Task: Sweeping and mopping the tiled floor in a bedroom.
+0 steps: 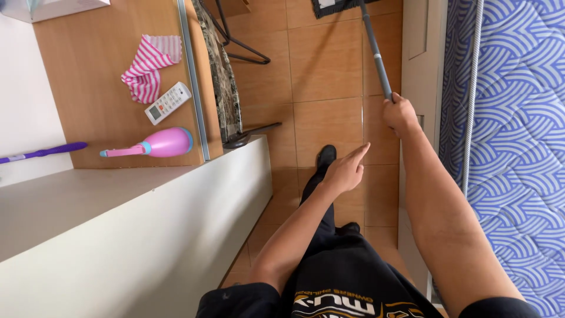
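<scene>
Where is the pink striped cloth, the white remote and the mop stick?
pink striped cloth (pixel 148 66), head view, middle of the crumpled cloth.
white remote (pixel 168 103), head view, its keypad.
mop stick (pixel 376 56), head view, mid-pole.

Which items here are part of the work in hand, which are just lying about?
In use: grey metal mop pole gripped by the right hand; dark flat mop head; tan tiled floor.
Left hand is free, held over the floor.

Lying about: pink-striped cloth, white remote control, pink plastic bottle, blue patterned mattress.
</scene>
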